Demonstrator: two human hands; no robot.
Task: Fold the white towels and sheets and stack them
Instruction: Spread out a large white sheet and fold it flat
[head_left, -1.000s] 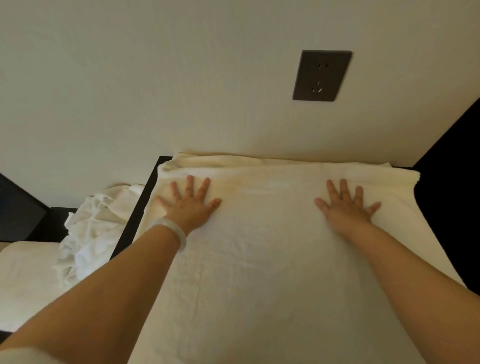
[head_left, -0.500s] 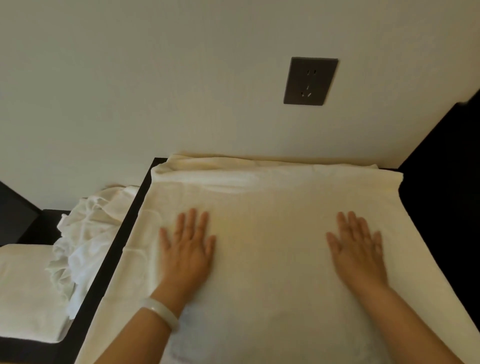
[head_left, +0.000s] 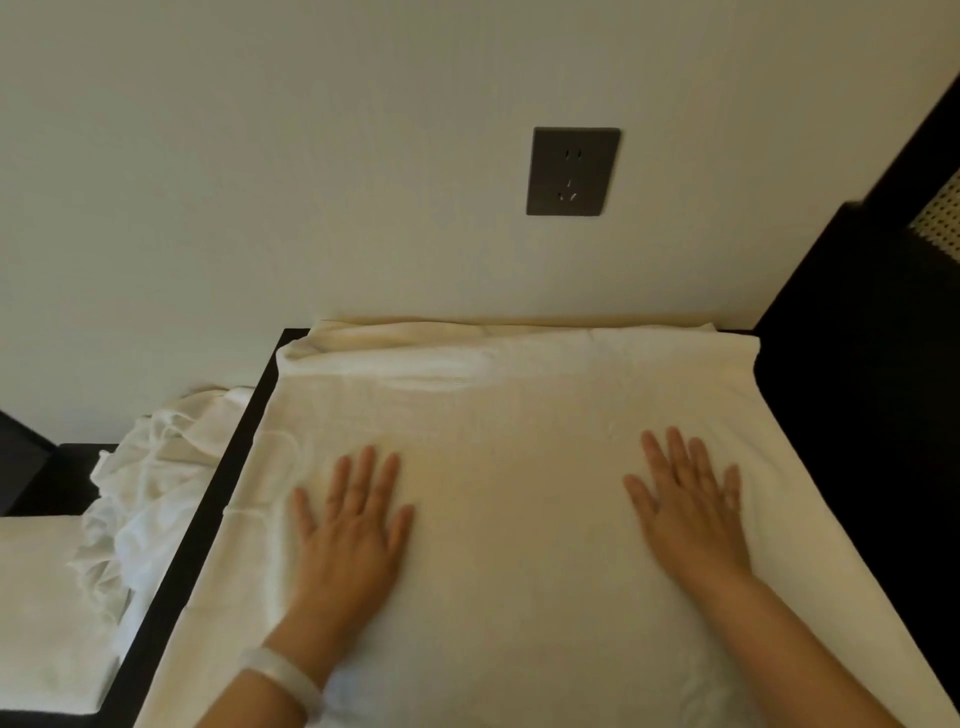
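A: White towel (head_left: 519, 415), cream-tinted in this light, spread flat over dark table (head_left: 226, 483). Far edge is bunched in a roll against wall (head_left: 311, 156).
B: Change from earlier?
A: Both hands have slid back from far edge toward near side. Fingers sit closer together.
B: Fingers now?
A: Left hand (head_left: 348, 535) and right hand (head_left: 685, 514) press palm-down, fingers straight, gripping nothing. Towel lies under both and runs on past fingertips.
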